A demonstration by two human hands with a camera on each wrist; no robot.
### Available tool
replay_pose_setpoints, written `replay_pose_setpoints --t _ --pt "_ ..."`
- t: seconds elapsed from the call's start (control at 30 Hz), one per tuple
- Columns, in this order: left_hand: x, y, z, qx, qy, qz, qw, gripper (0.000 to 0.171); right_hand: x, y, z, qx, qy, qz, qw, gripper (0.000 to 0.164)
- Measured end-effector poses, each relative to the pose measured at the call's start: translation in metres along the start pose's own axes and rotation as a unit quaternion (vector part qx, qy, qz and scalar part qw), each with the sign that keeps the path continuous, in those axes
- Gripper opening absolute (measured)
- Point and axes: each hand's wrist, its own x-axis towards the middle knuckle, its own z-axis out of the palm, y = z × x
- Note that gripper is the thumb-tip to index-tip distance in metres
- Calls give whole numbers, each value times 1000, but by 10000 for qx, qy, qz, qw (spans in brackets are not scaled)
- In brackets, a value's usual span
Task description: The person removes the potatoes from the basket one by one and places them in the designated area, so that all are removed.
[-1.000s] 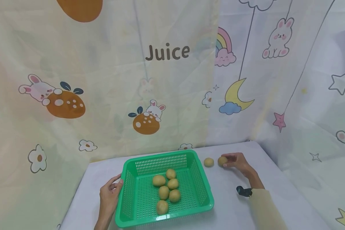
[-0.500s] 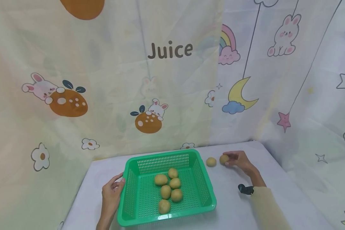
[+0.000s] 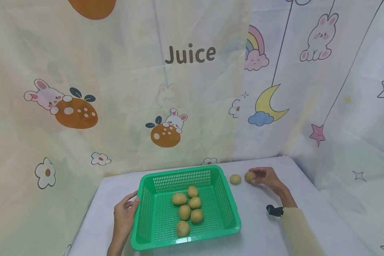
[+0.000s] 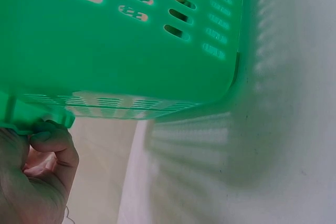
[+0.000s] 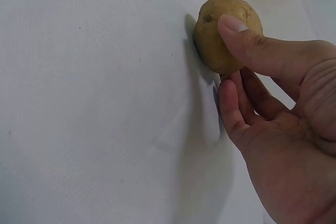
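Note:
A green plastic basket [image 3: 224, 202] with slotted walls stands on the table, several potatoes [image 3: 197, 216] lying on its floor. My left hand [image 3: 124, 215] grips the basket's left rim, thumb and curled fingers at the edge; in the left wrist view the hand [image 4: 39, 177] pinches that rim from the corner of the picture. To the right of the basket my right hand [image 3: 266, 177] holds a potato [image 3: 250, 176] at the back of the table. The right wrist view has the thumb across this potato [image 5: 210, 40] and fingers behind it. Another potato [image 3: 235, 179] lies between it and the basket.
A white cloth covers the table [image 3: 252, 227]. Behind it hangs a printed curtain [image 3: 121, 89] with rabbits and flowers, meeting the table's back edge. A small black device [image 3: 274, 211] sits at my right wrist, beside the beige sleeve [image 3: 299, 227].
The head view has shifted slightly, so everything sits a little further right in it. Both hands keep their holds on the basket rim and the potato.

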Motion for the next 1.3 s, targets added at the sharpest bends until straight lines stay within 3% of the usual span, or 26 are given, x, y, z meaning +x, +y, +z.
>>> replay_pose_setpoints --t 0.4,0.73,0.9,1.17,1.3 --pt "1 -2 1 8 13 61 10000 39 2 -4 -1 -58 -110 65 9999 57" --pt "1 -1 0 -9 3 39 10000 39 6 7 -2 203 -100 -57 9997 55" --pt "1 -2 0 57 15 2 10000 40 6 5 -1 -52 -29 198 9998 60" --pt "2 -3 1 65 57 -23 10000 40 4 5 -2 -66 21 60 10000 58" --pt "2 -3 0 2 47 1 10000 39 2 -1 0 -168 145 213 9995 59"
